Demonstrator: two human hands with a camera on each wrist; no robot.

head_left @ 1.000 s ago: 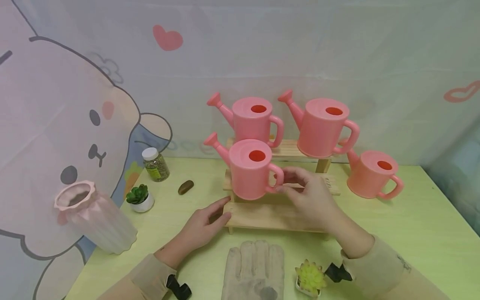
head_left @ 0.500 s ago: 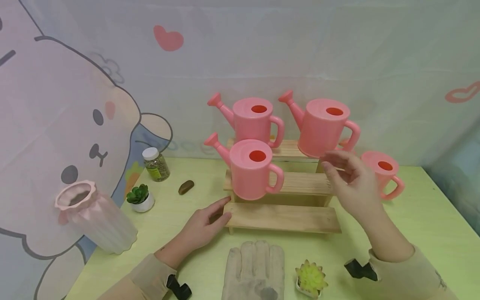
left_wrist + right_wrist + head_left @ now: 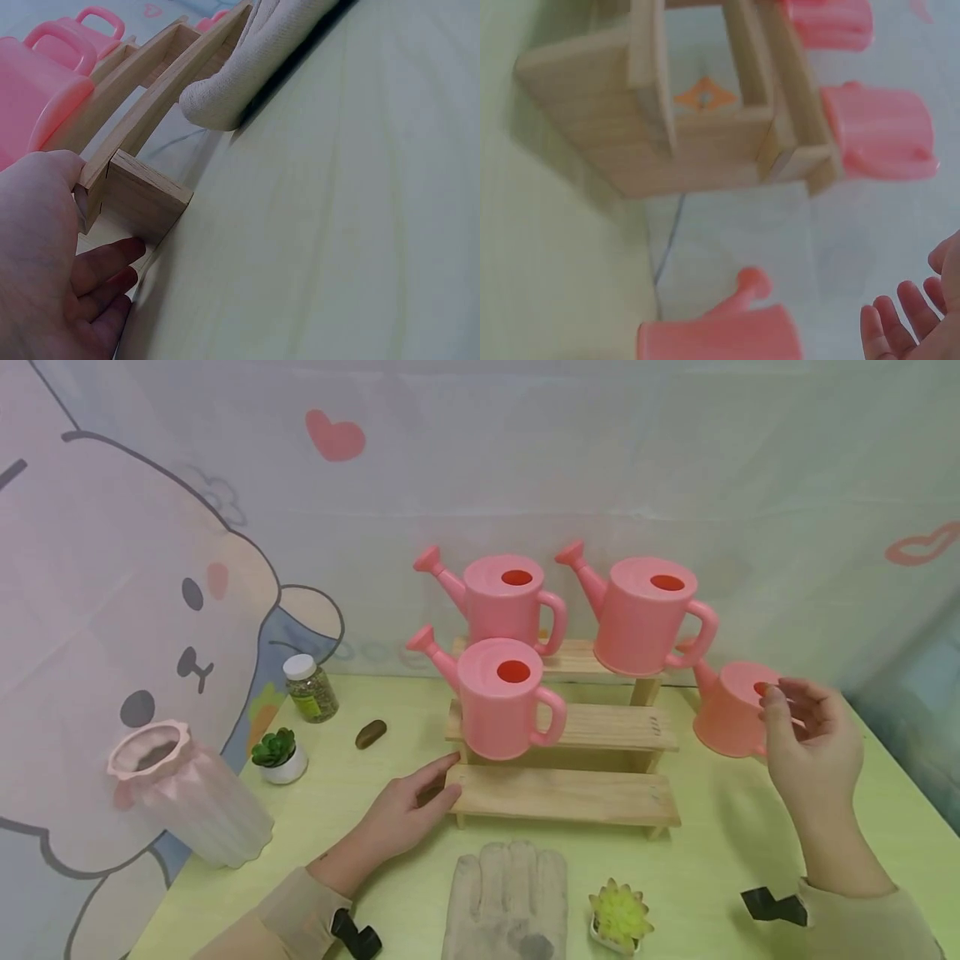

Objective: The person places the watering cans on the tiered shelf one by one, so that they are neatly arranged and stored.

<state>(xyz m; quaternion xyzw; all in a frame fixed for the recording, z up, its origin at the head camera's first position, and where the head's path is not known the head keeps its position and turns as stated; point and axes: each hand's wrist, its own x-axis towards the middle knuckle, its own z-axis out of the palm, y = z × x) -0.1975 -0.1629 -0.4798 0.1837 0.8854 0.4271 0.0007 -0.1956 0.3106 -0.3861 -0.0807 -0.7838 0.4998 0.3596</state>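
Observation:
Three pink watering cans stand on a stepped wooden stand [image 3: 570, 795]: a left can [image 3: 504, 602] and a right can [image 3: 645, 618] on top, and a nearer can [image 3: 498, 710] on the middle step. A fourth watering can [image 3: 727, 714] sits on the table right of the stand. My left hand [image 3: 401, 814] rests against the left end of the lowest step; its thumb and fingers touch the wood. My right hand [image 3: 817, 752] is beside the fourth can, covering its handle in the head view. Its fingers are loosely bent around nothing; the right wrist view shows them apart from any can.
A work glove [image 3: 506, 902] and a yellow-green succulent [image 3: 621, 914] lie in front of the stand. Left are a ribbed vase [image 3: 202, 802], a potted green succulent [image 3: 281, 758], a white-capped jar [image 3: 311, 689] and a brown stone [image 3: 371, 734]. A printed curtain [image 3: 480, 460] hangs behind.
My right hand has let go of the handle of the middle-step watering can and moved right to the fourth can. The left hand has stayed at the stand.

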